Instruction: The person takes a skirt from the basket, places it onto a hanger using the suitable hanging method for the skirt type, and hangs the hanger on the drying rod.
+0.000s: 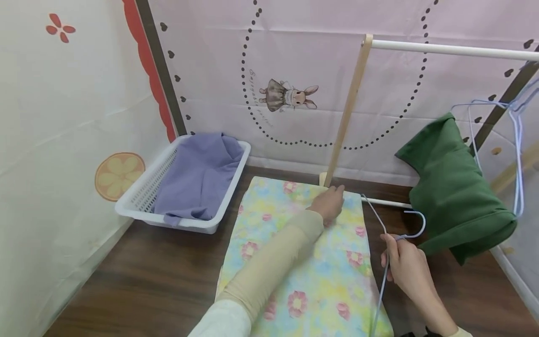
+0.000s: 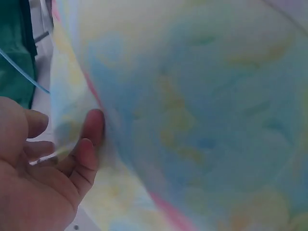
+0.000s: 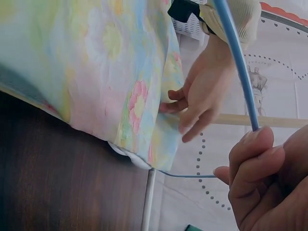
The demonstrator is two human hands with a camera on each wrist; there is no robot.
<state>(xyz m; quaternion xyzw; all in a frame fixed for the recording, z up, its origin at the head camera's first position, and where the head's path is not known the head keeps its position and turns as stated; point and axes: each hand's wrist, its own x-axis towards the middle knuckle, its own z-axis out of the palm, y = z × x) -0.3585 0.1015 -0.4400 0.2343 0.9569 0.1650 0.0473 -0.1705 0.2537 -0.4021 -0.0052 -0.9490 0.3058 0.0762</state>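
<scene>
A pastel floral cloth (image 1: 294, 262) lies spread over the table. My left hand (image 1: 328, 205) is at its far edge, near the wooden post. In the left wrist view, the bent fingertips (image 2: 94, 126) touch a raised, pink-lined edge of the cloth; no pinch shows. To the right, my right hand (image 1: 406, 264) grips a blue clothes hanger (image 1: 382, 291) just below its hook. One hanger arm runs to the cloth's far right corner, where its tip meets the fabric. In the right wrist view, curled fingers (image 3: 255, 159) hold the hanger wire.
At the left stands a white basket (image 1: 212, 225) with a purple cloth (image 1: 198, 173) in it. A rack with a wooden post (image 1: 349, 107) and white rail (image 1: 455, 48) stands behind. Green clothing (image 1: 459, 187) is at the right beside blue hangers (image 1: 519, 154).
</scene>
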